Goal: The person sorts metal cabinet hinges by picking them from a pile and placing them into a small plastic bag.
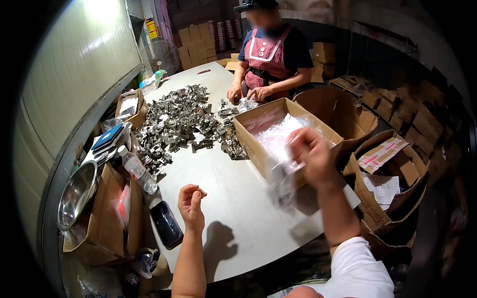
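Observation:
My right hand (310, 151), smeared by motion, is over the near edge of an open cardboard box (248, 144). From its fingers hangs a clear plastic bag (282, 188) with grey metal pieces inside. Loose clear plastic bags (283, 126) fill the box. My left hand (191, 204) is raised above the near part of the table, fingers curled and thumb against them; whether anything small sits in that pinch is hidden. A big heap of small metal parts (179, 119) spreads over the table beyond my hands.
Across the pale table (218, 174) a co-worker (271, 59) handles a clear bag. At left are a black tray-like object (166, 225), a plastic bottle (136, 169), a metal bowl (78, 195) and a carton (109, 216). Large open cartons (387, 184) stand at right.

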`<action>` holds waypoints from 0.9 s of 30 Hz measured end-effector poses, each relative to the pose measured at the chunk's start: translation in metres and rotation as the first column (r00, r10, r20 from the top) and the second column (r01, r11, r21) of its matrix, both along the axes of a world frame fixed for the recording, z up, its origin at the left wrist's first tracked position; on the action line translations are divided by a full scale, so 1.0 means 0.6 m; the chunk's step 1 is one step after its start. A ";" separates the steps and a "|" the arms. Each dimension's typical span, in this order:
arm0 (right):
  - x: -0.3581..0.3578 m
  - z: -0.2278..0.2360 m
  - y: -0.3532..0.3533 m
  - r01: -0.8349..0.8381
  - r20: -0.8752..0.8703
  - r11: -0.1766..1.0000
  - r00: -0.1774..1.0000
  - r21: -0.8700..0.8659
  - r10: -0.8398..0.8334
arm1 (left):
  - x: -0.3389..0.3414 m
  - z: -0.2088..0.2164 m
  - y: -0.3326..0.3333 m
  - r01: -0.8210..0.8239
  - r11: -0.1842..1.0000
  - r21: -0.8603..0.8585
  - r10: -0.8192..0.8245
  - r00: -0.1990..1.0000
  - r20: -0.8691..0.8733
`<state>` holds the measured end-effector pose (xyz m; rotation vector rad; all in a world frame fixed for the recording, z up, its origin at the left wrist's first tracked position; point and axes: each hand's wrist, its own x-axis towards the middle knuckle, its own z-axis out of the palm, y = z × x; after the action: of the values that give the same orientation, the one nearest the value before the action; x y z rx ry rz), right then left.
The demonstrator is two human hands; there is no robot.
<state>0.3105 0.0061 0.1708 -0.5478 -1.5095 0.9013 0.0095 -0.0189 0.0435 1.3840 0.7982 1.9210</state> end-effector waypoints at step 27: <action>0.102 -0.090 0.299 0.387 0.938 0.895 0.165 0.223 -0.305 | 0.031 -0.061 0.012 -0.084 0.980 -0.178 0.007 0.919 -0.394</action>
<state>0.3714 0.1853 0.1167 -1.6835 -2.2927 0.1114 0.0279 -0.0118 0.0069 1.6637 1.1820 1.5659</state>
